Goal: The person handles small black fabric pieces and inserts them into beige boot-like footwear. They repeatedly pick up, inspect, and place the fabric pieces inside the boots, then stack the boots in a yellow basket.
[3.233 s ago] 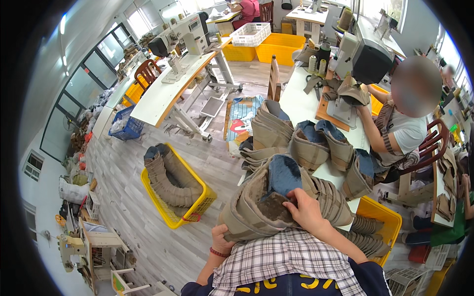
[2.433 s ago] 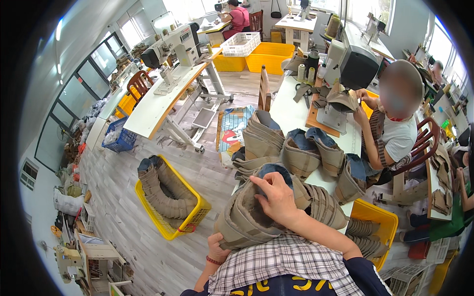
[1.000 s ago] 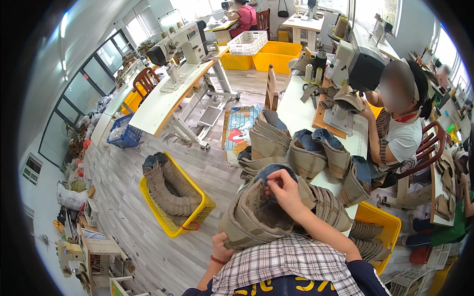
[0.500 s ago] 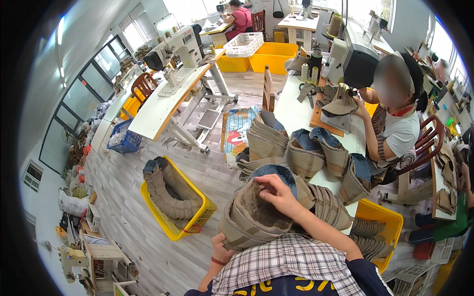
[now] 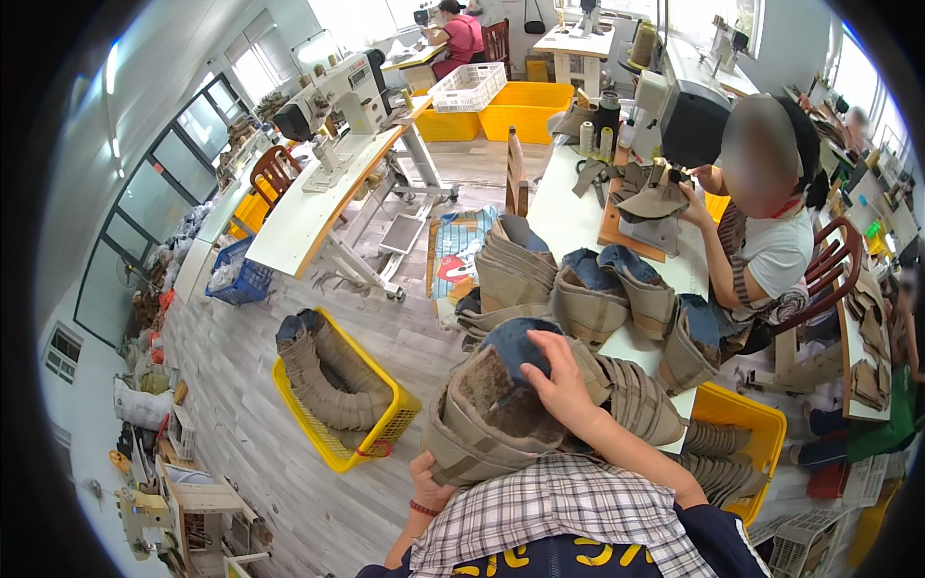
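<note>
A nested stack of grey-beige boot uppers [image 5: 458,433] with brown fleece lining stands against my checked apron. My left hand [image 5: 431,482] grips its lower left side; the fingertips are partly hidden under the fabric. At the far rim, my right hand [image 5: 567,385] rests with fingers stretched and thumb apart, against the blue lining [image 5: 515,345] of an upper there. To the right of that hand another long row of nested uppers [image 5: 641,400] lies at the table end.
More uppers [image 5: 590,299] stand in piles on the white table [image 5: 559,197]. Across it a co-worker [image 5: 771,241] holds a piece at a sewing machine [image 5: 689,120]. Yellow baskets with stacked uppers stand at left [image 5: 405,424] and right [image 5: 771,462]. A white sewing table [image 5: 299,217] stands further left.
My right hand has shifted from inside the fleece-lined opening to the blue lining at the far rim, its fingers straighter. My left hand keeps its grip. The view has shifted slightly.
</note>
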A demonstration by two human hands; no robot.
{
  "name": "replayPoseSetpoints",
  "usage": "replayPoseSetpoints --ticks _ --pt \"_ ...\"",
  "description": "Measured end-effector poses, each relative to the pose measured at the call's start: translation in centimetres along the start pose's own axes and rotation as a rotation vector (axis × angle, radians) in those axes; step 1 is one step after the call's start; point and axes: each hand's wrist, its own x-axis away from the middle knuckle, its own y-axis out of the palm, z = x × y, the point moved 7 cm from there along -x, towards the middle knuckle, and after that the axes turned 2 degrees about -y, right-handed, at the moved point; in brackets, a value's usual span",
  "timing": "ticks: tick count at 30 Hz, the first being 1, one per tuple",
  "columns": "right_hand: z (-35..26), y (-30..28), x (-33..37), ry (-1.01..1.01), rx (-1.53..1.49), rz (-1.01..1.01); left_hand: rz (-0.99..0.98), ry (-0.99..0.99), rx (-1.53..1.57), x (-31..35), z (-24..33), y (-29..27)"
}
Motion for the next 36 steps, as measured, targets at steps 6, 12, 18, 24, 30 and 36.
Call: replayPoseSetpoints --ticks 6,12,18,24,30,36 --pt "-5.1 1.1 2.6 -0.051 -0.075 -0.406 -0.024 -0.015 0.052 -0.1 0.5 5.1" --pt "-5.1 4.4 5.5 -0.005 -0.162 -0.712 0.076 0.097 -0.797 0.5 1.3 1.2" --pt "-5.7 3.6 5.6 -0.087 -0.160 -0.681 0.158 -0.045 -0.044 0.4 -0.2 3.6" --pt "-6.8 1.9 5.0 -0.203 -0.077 -0.620 0.148 0.012 -0.160 0.4 0.2 6.8" --pt "-8.5 -1.2 4.3 -0.309 0.051 -0.512 -0.036 0.133 -0.011 0.0 0.4 0.7" --pt "-9.0 -6.5 4.2 -0.406 0.189 -0.267 0.084 0.104 0.042 -0.1 0.5 1.4"
